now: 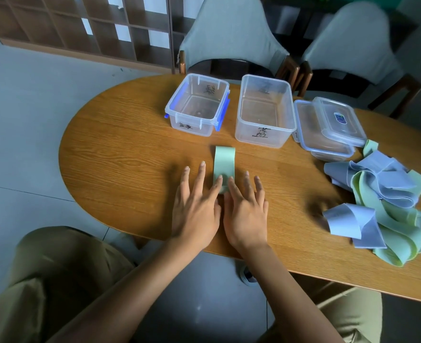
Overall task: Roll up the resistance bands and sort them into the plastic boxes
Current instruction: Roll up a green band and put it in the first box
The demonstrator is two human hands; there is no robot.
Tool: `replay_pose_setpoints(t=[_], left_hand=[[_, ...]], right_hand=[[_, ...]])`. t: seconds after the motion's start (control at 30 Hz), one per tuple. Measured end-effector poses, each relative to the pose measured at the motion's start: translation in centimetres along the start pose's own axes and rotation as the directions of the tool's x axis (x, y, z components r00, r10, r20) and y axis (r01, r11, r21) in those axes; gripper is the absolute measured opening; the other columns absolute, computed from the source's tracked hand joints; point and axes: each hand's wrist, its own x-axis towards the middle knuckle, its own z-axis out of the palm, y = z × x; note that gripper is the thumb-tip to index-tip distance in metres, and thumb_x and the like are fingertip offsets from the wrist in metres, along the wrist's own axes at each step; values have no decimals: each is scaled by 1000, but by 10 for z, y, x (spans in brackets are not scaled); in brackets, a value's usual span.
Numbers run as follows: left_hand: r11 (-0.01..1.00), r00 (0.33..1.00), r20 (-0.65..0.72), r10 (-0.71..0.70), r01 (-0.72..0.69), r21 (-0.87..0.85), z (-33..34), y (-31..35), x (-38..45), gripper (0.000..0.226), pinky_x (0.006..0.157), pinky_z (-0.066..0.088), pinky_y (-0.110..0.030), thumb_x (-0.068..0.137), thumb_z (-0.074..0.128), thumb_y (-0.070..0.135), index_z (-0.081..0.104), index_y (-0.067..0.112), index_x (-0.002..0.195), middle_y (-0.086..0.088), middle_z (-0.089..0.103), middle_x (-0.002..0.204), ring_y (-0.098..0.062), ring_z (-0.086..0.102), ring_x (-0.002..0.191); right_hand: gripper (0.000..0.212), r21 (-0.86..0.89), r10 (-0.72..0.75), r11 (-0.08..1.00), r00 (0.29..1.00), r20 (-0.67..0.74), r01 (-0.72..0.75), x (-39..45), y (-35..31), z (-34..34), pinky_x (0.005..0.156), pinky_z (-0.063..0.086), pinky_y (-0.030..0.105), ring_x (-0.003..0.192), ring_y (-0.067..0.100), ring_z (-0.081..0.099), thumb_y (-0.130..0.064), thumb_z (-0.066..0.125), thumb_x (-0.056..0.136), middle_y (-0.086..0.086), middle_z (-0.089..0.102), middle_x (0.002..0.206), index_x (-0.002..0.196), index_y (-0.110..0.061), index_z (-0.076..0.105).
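We press both flat, open hands, left hand (pixel 195 214) and right hand (pixel 245 216), on the near end of the green band (pixel 224 164) at table (pixel 120 154) centre, boxes (pixel 198 105) at twelve o'clock, and should roll tight and straight.

Both forearms are bare from the fingers (pixel 201 173) back to the near edge of the view, with no sleeve, watch, ring or bracelet showing on the left hand (pixel 195 214) or the right hand (pixel 246 216). The fingernails are short and unpainted. Well behind the fingers, the person wears loose olive-khaki trousers (pixel 56 276) of plain woven cloth, creased over both knees.
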Motion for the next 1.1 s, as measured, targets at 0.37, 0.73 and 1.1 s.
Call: replay_pose_setpoints(t=[0.37,0.73,1.1], left_hand=[[966,997,-70,33,-50,-255,2,-13,32,36,88,46,-42,88,72,26,65,25,124,1,56,117,-23,51,107],[885,995,-95,-19,-28,-466,0,-11,39,21,72,48,-33,79,80,9,64,13,92,4,59,90,-16,57,83],[904,991,-132,-32,-27,-426,-8,-9,-10,25,65,30,-14,74,84,7,66,14,90,7,59,84,-7,53,76]], right_hand=[[48,-20,1,1000,997,72,0,33,3,1,120,13,50,154,26,-7,-40,24,108,2,5,169,155,-34,30],[41,175,-21,984,997,-80,34,27,9,5,115,28,43,142,29,31,-33,41,107,6,43,154,144,-19,52],[26,584,161,810,976,-149,-44,-43,12,-20,86,53,20,97,-3,67,-10,55,101,-20,70,100,117,-24,68]])
